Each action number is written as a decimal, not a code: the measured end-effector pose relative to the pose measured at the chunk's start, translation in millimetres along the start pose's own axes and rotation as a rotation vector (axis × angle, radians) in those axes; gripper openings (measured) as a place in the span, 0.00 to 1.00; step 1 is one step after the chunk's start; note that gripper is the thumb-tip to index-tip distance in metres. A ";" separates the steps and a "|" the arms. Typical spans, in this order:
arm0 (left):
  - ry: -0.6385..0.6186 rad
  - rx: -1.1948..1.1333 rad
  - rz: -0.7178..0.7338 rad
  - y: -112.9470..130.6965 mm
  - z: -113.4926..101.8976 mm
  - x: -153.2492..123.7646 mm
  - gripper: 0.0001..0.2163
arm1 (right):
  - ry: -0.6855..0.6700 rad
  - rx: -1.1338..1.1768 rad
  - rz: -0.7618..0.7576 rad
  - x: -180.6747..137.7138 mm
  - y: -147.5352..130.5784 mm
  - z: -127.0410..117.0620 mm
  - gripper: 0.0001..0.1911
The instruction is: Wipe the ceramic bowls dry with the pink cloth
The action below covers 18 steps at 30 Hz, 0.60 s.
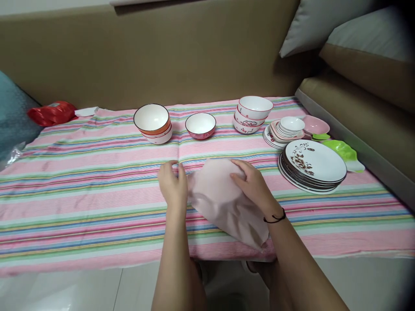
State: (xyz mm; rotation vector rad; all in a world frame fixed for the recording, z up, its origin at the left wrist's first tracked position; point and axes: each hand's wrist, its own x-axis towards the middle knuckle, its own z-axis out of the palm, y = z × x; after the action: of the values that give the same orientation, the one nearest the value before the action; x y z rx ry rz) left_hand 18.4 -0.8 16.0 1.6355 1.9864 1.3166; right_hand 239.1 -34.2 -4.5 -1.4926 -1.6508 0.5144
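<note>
A pale pink cloth [215, 185] lies in front of me at the middle of the bed-like surface. Its upper part is smooth and rounded, as if draped over something round that stays hidden; the lower part hangs in loose folds toward the front edge. My right hand [251, 181], with a black cord bracelet on the wrist, grips the cloth's upper right side between thumb and fingers. Just left of the cloth, my left hand [172, 181] is held with fingers bent and apart, nothing seen in it. Beyond the hands stands a single red-sided bowl [200, 125].
Stacked bowls stand at back left [152, 123] and back right [253, 114]. On the right are flower-patterned plates [319, 162], small dishes [290, 125], a pink bowl [316, 124] and a green leaf-shaped dish [343, 151]. A striped cloth [81, 185] covers the surface; red fabric [53, 113] lies far left.
</note>
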 end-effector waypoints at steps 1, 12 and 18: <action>-0.047 -0.037 0.146 4.9 4.3 -3.2 0.07 | 0.047 -0.033 -0.026 0.5 -1.7 0.0 0.21; -0.483 -0.347 0.024 19.7 39.8 -25.3 0.17 | 0.027 0.366 0.164 -1.2 -8.0 21.3 0.27; -0.614 -0.622 -0.232 8.5 46.5 -12.1 0.24 | 0.080 0.678 0.343 5.9 -6.1 26.9 0.21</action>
State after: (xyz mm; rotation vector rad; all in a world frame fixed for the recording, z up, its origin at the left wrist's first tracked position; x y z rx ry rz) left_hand 59.6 10.4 -7.7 1.2505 1.1991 1.0269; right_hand 214.4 -23.7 -13.4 -1.2467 -0.9997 1.0640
